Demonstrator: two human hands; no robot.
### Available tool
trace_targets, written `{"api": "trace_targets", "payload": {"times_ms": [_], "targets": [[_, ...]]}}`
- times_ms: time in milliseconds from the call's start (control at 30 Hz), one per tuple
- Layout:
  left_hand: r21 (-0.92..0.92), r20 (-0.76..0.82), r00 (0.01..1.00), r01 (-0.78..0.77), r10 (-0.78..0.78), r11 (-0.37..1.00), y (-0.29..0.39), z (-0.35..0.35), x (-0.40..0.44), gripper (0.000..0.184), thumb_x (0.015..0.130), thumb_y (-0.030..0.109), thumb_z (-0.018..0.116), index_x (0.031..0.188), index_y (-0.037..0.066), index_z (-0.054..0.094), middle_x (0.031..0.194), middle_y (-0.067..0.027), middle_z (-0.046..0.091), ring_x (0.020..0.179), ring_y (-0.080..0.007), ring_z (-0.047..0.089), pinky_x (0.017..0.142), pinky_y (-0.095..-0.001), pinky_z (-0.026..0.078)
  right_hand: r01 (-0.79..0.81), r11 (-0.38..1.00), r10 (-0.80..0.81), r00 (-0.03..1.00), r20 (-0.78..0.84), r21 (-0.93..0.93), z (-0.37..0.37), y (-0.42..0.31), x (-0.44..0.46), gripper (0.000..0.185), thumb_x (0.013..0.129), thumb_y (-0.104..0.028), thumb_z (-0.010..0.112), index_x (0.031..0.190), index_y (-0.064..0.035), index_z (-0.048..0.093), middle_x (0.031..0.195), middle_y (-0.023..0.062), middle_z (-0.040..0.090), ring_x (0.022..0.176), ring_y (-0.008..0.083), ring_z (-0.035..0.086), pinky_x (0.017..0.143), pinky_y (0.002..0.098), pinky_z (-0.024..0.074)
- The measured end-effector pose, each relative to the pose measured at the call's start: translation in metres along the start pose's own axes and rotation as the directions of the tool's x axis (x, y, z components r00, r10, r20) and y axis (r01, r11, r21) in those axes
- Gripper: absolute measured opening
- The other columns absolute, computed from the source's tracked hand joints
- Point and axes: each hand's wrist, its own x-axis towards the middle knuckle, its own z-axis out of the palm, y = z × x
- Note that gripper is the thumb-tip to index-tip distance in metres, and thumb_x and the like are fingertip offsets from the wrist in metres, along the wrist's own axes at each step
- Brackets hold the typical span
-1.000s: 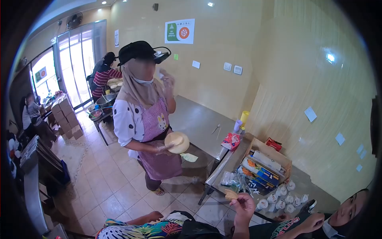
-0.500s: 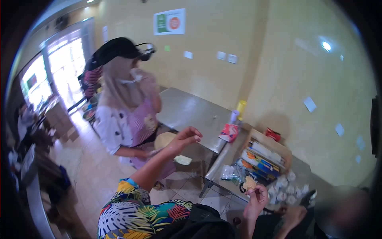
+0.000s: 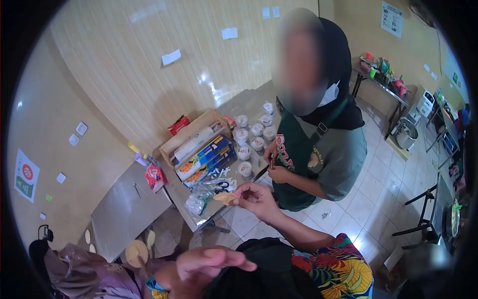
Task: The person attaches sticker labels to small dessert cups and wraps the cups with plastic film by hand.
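From where I stand, the camera wearer's view has just swung right, so the person in the green apron (image 3: 294, 174), at the lower right edge a moment ago, now fills the upper middle and right of the frame. The small, flat golden-brown piece (image 3: 225, 198) has come along, still pinched between the thumb and fingers of the right hand (image 3: 256, 199) near the centre, so it has not been put down. It shows against the near edge of the table (image 3: 251, 98), beside a clear plastic bag (image 3: 195, 203) and close to small white strips (image 3: 219, 173). The left hand (image 3: 209, 261), which was up in mid-frame, now shows at the bottom, blurred, its fingers loosely spread and apparently holding nothing; that leaves the right hand alone bearing the piece. Further along the table are lidded cups (image 3: 257, 144) and a wooden box (image 3: 191, 133) with blue-and-yellow cartons (image 3: 213, 154) in front. The green-aproned person's hands are close together by the cups; I can't tell what is between them. At the lower left, another person in a pinkish apron (image 3: 112, 271) is just beside a round pale disc (image 3: 135, 252), near a bare grey table (image 3: 124, 209).
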Motion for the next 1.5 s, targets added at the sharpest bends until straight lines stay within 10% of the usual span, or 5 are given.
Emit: {"api": "trace_targets", "payload": {"times_ms": [733,900,1100,1367,1500], "targets": [[-0.143,0.009,0.995,-0.094,0.097,0.985,-0.073,0.005,-0.015,0.058,0.09,0.051,0.045,0.135,0.014,0.041,0.144,-0.0216,0.026,0.122,-0.0365,0.044,0.086,-0.0589,0.044,-0.137,0.991,0.132,0.966,0.223,0.008,-0.025,-0.009,0.015,0.016,0.081,0.001,0.065,0.095,-0.0025,0.058,0.086,-0.0014,0.056,0.08,0.0039,0.052,0.071,0.0194,0.0437],[0.567,-0.302,0.827,-0.243,0.473,0.787,-0.073,0.015,-0.007,0.057,0.088,0.047,0.054,0.126,0.005,0.047,0.133,-0.0227,0.037,0.114,-0.0348,0.047,0.087,-0.0542,0.046,-0.139,0.99,0.125,0.954,0.272,0.031,-0.023,-0.004,0.026,0.019,0.08,0.003,0.066,0.097,-0.0018,0.058,0.09,0.001,0.056,0.082,0.0064,0.053,0.071,0.0206,0.0444],[0.864,-0.469,0.626,0.178,0.623,0.472,-0.08,-0.027,-0.115,0.056,0.08,0.05,0.063,0.114,0.007,0.055,0.125,-0.0178,0.043,0.102,-0.0265,0.051,0.083,-0.038,0.046,-0.205,0.977,0.214,0.943,0.256,-0.063,-0.038,0.006,0.028,0.021,0.078,0.006,0.065,0.096,-0.001,0.057,0.088,0.0022,0.056,0.078,0.0082,0.054,0.07,0.0219,0.0465],[0.301,-0.933,0.122,0.78,0.339,0.549,-0.2,-0.095,-0.283,0.025,0.088,0.02,0.059,0.108,0.006,0.057,0.097,-0.006,0.061,0.089,-0.0161,0.057,0.082,-0.0297,0.045,-0.229,0.969,0.247,0.922,0.299,-0.094,-0.011,0.002,0.03,0.018,0.078,0.003,0.065,0.093,0.0002,0.057,0.084,0.0043,0.057,0.07,0.0107,0.056,0.063,0.024,0.0489],[0.078,-0.99,0.075,0.997,-0.116,-0.023,-0.285,-0.082,-0.383,0.043,0.085,0.041,0.057,0.104,0.002,0.06,0.101,-0.0179,0.062,0.092,-0.0312,0.061,0.081,-0.0406,0.047,-0.199,0.975,0.22,0.931,0.293,-0.099,-0.006,0.009,0.026,0.02,0.078,0.002,0.066,0.096,0.0013,0.057,0.082,0.0049,0.058,0.068,0.0112,0.056,0.063,0.0251,0.0505]]}}
